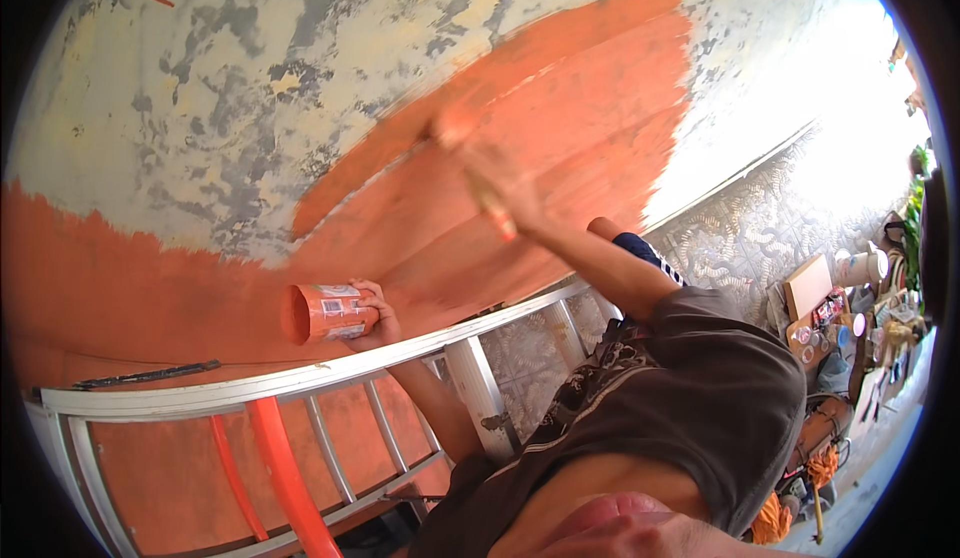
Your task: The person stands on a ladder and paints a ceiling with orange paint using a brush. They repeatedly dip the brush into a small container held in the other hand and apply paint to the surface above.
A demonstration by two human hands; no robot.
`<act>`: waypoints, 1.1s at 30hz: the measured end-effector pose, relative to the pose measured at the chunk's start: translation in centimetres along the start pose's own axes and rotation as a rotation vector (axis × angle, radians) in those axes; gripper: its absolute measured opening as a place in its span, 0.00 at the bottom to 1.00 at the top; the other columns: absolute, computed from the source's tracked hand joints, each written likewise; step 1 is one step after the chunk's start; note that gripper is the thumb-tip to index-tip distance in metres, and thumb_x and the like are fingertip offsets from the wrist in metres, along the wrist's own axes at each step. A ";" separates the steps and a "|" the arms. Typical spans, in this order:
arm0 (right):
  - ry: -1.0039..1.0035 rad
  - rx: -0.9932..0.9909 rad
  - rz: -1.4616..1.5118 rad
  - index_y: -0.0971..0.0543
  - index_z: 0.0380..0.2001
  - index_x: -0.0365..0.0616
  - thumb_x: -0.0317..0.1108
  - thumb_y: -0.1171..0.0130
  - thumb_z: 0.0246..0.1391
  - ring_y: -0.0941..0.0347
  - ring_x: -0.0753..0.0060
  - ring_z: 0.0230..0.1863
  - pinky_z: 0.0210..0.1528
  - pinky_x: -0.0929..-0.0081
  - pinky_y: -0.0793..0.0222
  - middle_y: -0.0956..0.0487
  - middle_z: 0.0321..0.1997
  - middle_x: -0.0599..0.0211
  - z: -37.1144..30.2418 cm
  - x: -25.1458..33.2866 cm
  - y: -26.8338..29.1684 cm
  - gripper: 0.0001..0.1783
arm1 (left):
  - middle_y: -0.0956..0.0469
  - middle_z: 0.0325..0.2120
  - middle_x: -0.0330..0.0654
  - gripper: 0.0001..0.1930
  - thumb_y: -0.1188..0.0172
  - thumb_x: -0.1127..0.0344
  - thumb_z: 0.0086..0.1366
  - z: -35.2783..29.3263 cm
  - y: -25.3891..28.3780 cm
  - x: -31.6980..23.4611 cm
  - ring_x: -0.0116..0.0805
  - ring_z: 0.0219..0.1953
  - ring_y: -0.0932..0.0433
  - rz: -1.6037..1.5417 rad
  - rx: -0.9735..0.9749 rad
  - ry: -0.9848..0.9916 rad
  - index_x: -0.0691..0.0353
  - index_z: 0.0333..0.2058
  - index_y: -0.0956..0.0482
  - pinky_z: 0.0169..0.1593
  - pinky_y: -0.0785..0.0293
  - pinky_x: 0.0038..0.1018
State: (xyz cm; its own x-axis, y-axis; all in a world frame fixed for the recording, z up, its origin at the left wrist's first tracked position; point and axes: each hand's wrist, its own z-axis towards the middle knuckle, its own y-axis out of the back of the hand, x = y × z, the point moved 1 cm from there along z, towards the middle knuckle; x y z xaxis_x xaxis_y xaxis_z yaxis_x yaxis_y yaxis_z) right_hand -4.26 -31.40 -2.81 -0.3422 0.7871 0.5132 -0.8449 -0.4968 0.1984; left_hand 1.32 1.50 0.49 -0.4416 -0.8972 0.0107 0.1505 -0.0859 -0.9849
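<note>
Head view: from where I stand, a person in a dark T-shirt (660,398) is up against a wall (200,88), an aluminium ladder (300,378) running across beside them.
Right hand (508,186): closed around a paintbrush (494,214), as far as I can make out (it is badly blurred, so I can't tell the single fingers apart).
Paintbrush: its handle end pokes out of the hand below the fingers, and its smeared bristle end lies beyond them on the wall side, over the painted area; whether it touches the surface I can't tell.
Left hand (380,316): gripping an orange can (330,314), fingers curled around the end away from the mouth.
Can: tilted on its side as seen here, mouth facing left and away from the fingers, a label showing on its side; it sits near the ladder's pale upper rail.
Orange paint (610,88): a broad patch with ragged ends, darker along its upper band, against mottled grey and cream.
Floor (740,223): patterned, in greys, past the ladder and the wall's foot.
Far right: a jumble with a white bucket (858,268), a tan board (808,285) and an orange cloth (822,466).
</note>
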 end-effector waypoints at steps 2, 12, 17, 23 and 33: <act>0.021 0.178 0.471 0.23 0.58 0.46 0.29 0.42 0.53 0.23 0.48 0.56 0.51 0.61 0.23 0.23 0.60 0.54 1.1 3.9 -3.2 0.27 | 0.33 0.57 0.55 0.40 0.26 0.62 0.47 -0.2 -0.7 -1.3 0.51 0.60 0.34 -0.010 -0.009 -0.007 0.62 0.60 0.31 0.51 0.19 0.39; -0.341 -0.430 -0.263 0.27 0.61 0.34 0.36 0.48 0.67 0.21 0.56 0.48 0.52 0.67 0.26 0.19 0.50 0.54 2.9 -10.8 15.1 0.23 | 0.35 0.59 0.56 0.39 0.29 0.62 0.50 -1.9 0.4 -2.2 0.53 0.61 0.35 -0.011 0.069 -0.173 0.63 0.61 0.33 0.50 0.19 0.39; -0.226 -0.598 -0.374 0.26 0.55 0.35 0.31 0.44 0.59 0.25 0.52 0.55 0.57 0.62 0.30 0.21 0.54 0.52 3.9 -10.4 14.8 0.21 | 0.34 0.58 0.57 0.33 0.33 0.59 0.58 -1.1 0.0 -2.0 0.52 0.61 0.35 0.027 0.045 -0.105 0.64 0.60 0.32 0.50 0.19 0.38; 0.129 0.148 0.223 0.22 0.49 0.43 0.27 0.37 0.44 0.25 0.52 0.56 0.50 0.56 0.24 0.21 0.53 0.57 -0.3 1.7 -5.2 0.23 | 0.33 0.57 0.56 0.34 0.32 0.60 0.55 -0.9 -1.2 -2.5 0.52 0.61 0.35 0.066 0.060 -0.128 0.63 0.60 0.32 0.51 0.19 0.39; -0.047 -0.104 0.069 0.27 0.53 0.37 0.32 0.47 0.63 0.24 0.62 0.49 0.49 0.69 0.28 0.23 0.50 0.57 1.1 -3.7 0.0 0.17 | 0.33 0.57 0.52 0.39 0.29 0.64 0.47 -2.6 -0.8 -3.7 0.51 0.60 0.35 0.093 0.015 -0.211 0.60 0.61 0.30 0.51 0.20 0.37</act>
State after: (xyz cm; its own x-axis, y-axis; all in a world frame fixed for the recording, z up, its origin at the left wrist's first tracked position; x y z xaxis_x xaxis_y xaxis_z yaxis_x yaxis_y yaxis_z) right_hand -2.55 -34.70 -3.74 -0.3833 0.7333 0.5616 -0.8591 -0.5063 0.0748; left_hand 0.48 6.01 0.79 -0.2307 -0.9721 -0.0423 0.1957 -0.0038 -0.9807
